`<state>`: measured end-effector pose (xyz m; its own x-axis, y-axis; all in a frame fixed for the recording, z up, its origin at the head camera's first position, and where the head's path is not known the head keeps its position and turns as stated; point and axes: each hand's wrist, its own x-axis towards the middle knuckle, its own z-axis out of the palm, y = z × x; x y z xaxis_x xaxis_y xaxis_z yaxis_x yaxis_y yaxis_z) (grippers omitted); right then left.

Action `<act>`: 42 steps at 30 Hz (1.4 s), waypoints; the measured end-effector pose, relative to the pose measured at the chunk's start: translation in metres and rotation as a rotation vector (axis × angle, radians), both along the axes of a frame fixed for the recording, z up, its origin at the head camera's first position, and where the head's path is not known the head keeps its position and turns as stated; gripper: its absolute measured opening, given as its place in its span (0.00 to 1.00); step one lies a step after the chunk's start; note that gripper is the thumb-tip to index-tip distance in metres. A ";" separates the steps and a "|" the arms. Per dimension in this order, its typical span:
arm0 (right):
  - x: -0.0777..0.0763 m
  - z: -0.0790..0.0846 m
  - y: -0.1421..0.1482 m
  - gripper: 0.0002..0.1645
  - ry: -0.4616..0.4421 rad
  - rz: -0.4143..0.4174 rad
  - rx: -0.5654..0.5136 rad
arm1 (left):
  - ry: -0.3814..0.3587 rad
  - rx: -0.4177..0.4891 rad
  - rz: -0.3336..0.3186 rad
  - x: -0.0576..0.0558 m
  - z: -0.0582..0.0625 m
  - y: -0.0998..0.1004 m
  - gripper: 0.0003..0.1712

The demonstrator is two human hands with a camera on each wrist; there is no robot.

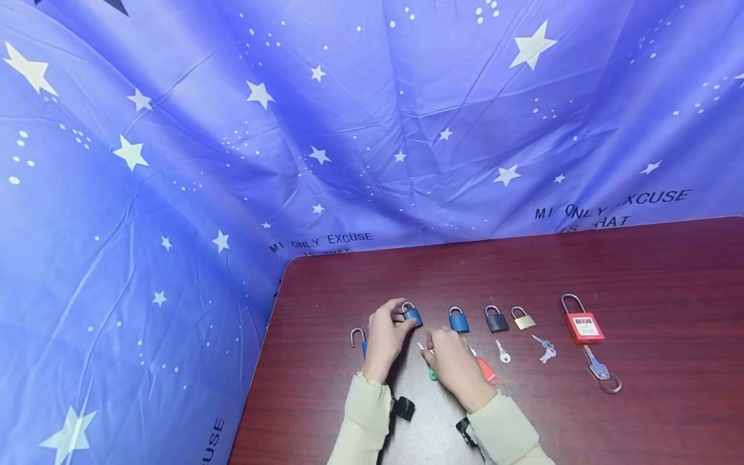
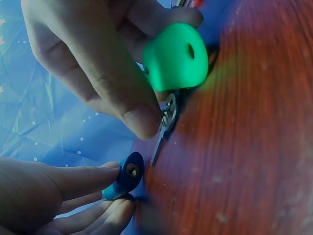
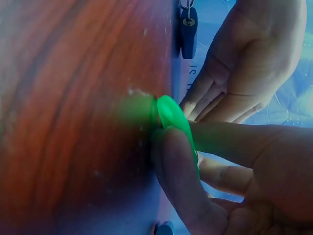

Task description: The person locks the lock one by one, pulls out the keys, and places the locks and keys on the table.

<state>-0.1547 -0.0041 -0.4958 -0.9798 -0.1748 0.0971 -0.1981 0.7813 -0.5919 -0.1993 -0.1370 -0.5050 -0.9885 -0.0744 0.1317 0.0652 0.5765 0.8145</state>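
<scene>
My left hand (image 1: 385, 337) holds a blue padlock (image 1: 413, 316) between thumb and fingers, its shackle closed. In the left wrist view the padlock's keyhole (image 2: 132, 170) faces the other hand. My right hand (image 1: 456, 365) pinches a small silver key (image 2: 165, 125) with a green tag (image 2: 171, 61) hanging on it. The key's tip is near the padlock, with a gap between it and the keyhole. To the left, partly hidden behind my left hand, lies another blue padlock (image 1: 364, 347) with a raised, open shackle; a key sits in its keyhole in the right wrist view.
Right of my hands lie a blue padlock (image 1: 458, 320), a black one (image 1: 496, 321), a brass one (image 1: 524, 320) and a red one (image 1: 584, 327). In front of them are a red tag (image 1: 487, 371) and several keys (image 1: 504, 354). Star-patterned cloth (image 1: 407, 129) hangs behind the table (image 1: 668, 290).
</scene>
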 end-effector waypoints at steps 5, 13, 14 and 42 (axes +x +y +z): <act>0.000 0.001 -0.001 0.13 0.025 0.007 0.011 | -0.014 -0.068 0.003 0.002 0.001 -0.003 0.22; -0.002 0.003 -0.002 0.14 0.022 -0.005 0.090 | 0.021 -0.102 -0.032 0.005 -0.002 -0.007 0.16; -0.002 0.003 -0.003 0.14 0.018 -0.005 0.097 | 0.024 -0.109 -0.033 0.005 -0.003 -0.008 0.16; 0.000 0.024 -0.020 0.11 -0.022 0.009 0.099 | -0.016 -0.045 0.067 0.013 0.027 -0.089 0.12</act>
<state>-0.1544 -0.0245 -0.4715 -0.9798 -0.1912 0.0577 -0.1932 0.8344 -0.5162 -0.1859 -0.2263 -0.4780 -0.9835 -0.1344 0.1208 0.0128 0.6152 0.7883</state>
